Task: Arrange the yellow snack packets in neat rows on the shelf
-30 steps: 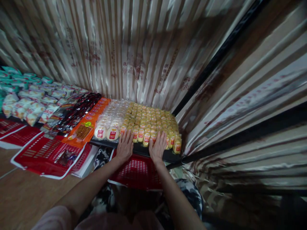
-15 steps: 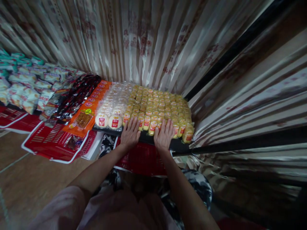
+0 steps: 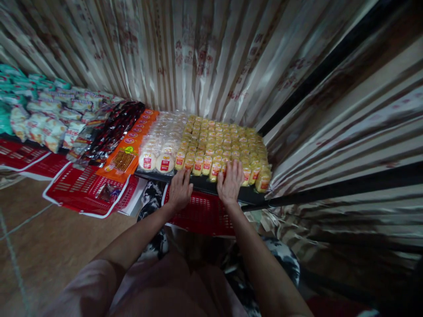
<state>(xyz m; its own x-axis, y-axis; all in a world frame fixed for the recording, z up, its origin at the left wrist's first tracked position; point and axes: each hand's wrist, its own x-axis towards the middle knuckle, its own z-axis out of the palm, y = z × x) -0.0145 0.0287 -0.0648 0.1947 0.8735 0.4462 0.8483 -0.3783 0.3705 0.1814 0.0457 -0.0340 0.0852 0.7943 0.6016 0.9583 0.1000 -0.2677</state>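
Rows of small yellow wrapped cakes stand packed on a black shelf. At the front of these rows my right hand lies with its fingers stretched over the cakes, touching them. My left hand is at the shelf's front edge, its fingers extended toward the lower ends of the front cakes; nothing shows in its grasp. Left of the yellow cakes are round white wrapped crackers with red labels. Beside those lie orange snack packets with a picture of brown sticks.
Dark shiny packets, white snack bags and teal packets continue along the shelf leftward. Red baskets sit below, another red basket under my hands. A patterned curtain hangs behind; a black pole slants on the right.
My left hand has drawn back from the front cakes toward the shelf edge. My right hand stays on the cakes. The view has shifted slightly, moving the goods rightward in the picture.
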